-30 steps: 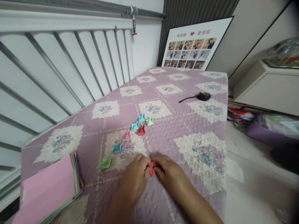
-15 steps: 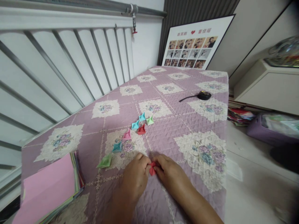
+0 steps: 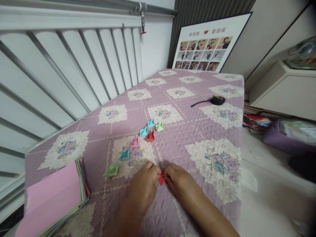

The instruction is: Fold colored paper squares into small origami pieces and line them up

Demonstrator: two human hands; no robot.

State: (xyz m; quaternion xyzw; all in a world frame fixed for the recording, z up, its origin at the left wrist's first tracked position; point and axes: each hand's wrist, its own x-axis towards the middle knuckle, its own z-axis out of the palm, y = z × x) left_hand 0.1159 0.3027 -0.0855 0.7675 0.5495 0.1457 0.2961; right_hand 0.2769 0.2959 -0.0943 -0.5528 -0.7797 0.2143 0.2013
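A small folded red paper (image 3: 162, 179) is pinched between my two hands, low over the near middle of the table. My left hand (image 3: 146, 179) has thumb and forefinger closed on its left edge. The right edge is gripped by the fingertips of my right hand (image 3: 179, 181); parts of the paper are hidden behind the fingers. Beyond my hands runs a slanting line of folded paper pieces: a green one (image 3: 111, 169), a teal one (image 3: 124, 154), a pink one (image 3: 135, 142), a red one (image 3: 150, 136), light blue ones (image 3: 144, 131) and a pale green one (image 3: 159, 126).
A stack of coloured paper (image 3: 53, 197), pink on top, lies at the near left. On the quilted floral cloth (image 3: 170, 144) a black tape measure (image 3: 217, 100) with a strap rests at the far right. A radiator (image 3: 74, 72) borders the left side; a photo board (image 3: 209, 46) leans behind.
Both hands keep hold of the red paper, with only slight finger movement. The whole view has shifted a little; the other folded pieces stay where they were.
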